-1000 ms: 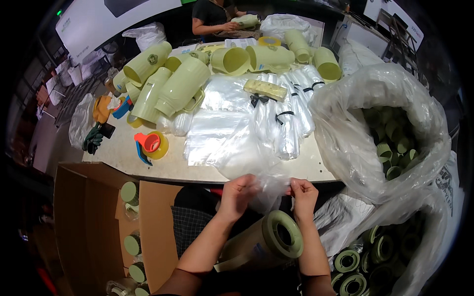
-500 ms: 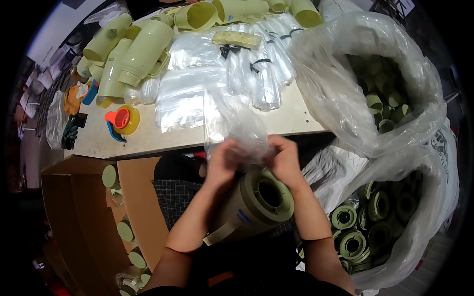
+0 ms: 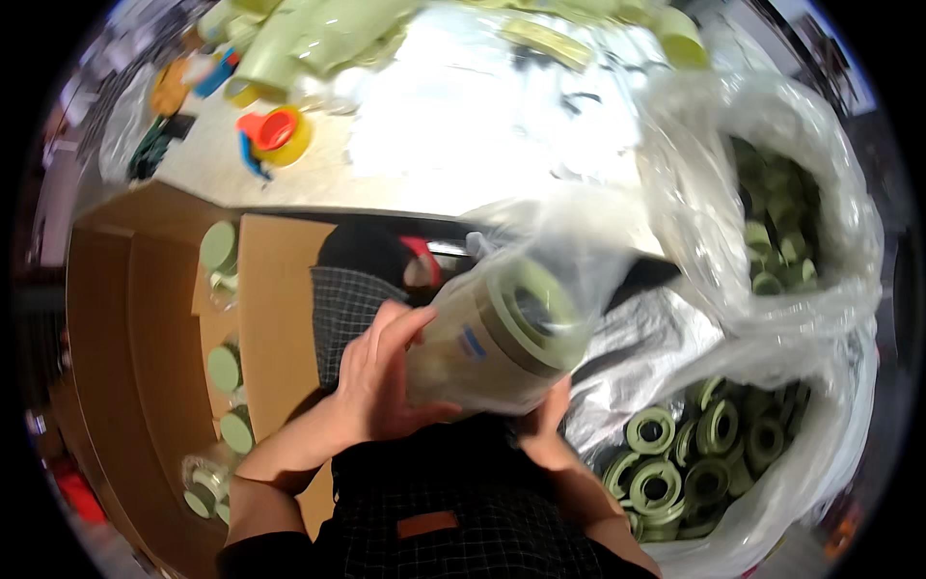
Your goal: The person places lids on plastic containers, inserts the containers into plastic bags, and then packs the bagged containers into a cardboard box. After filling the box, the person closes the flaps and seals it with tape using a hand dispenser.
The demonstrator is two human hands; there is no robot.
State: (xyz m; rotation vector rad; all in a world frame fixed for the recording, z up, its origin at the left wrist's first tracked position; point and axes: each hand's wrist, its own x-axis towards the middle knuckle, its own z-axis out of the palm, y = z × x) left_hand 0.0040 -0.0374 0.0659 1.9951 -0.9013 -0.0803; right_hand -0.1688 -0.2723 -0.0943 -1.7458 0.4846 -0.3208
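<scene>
A pale green thermos jug point(image 3: 453, 352) with a ring-shaped collar point(image 3: 532, 314) lies tilted over my lap, its collar end toward the upper right. A clear plastic bag point(image 3: 588, 246) is drawn over it, and the bag's loose end rises past the collar. My left hand point(image 3: 381, 376) grips the jug's lower left side through the bag, thumb below and fingers above. At the collar's lower edge, my right hand point(image 3: 548, 420) holds the jug from underneath. Its fingers are partly hidden behind the jug.
On the table point(image 3: 318, 183) lie more green jug bodies point(image 3: 333, 39), flat clear bags point(image 3: 434, 125) and tape rolls point(image 3: 289, 145). An open cardboard box point(image 3: 159, 318) with green-topped pieces point(image 3: 224, 367) stands left. Two plastic-lined sacks on the right hold green cups point(image 3: 781, 222) and green rings point(image 3: 656, 482).
The clear bag, bunched between both hands above the jug before, now covers the jug. My left hand has moved down to the jug's side, my right hand down beneath the collar. The view has shifted.
</scene>
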